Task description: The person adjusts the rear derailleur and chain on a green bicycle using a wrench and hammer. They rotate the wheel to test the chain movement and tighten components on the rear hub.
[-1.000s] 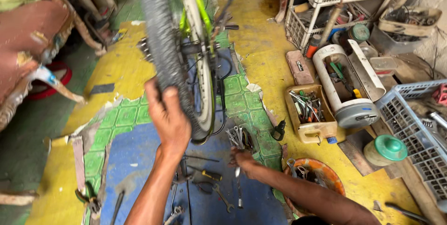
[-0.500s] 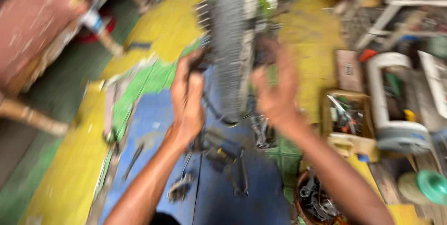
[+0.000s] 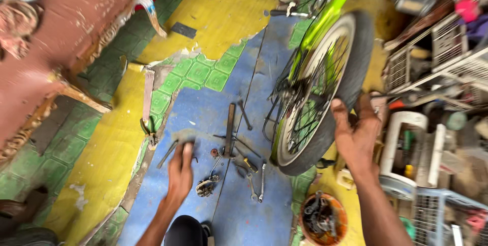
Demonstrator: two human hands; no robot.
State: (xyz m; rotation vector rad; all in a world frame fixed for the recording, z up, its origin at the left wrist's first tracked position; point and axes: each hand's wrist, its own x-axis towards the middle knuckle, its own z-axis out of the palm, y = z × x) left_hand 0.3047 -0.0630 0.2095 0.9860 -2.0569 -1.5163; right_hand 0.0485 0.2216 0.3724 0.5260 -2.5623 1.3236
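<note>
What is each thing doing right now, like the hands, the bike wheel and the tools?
Right hand: fingers wrapped on the tyre, gripping it.
Left hand: flat on the floor, holding nothing.
Bicycle wheel: tilted, tyre on, resting on the floor.
Green frame: attached to the wheel, leaning.
Wrenches: lying loose on the blue floor.
Orange bowl: upright, holding dark metal parts.

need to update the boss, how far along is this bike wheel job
Done: tools are laid out on the blue mat. In hand: the right hand grips the rear tyre of the green bike; the left hand rests flat on the mat. Left: the wheel is not yet off the frame.
</note>
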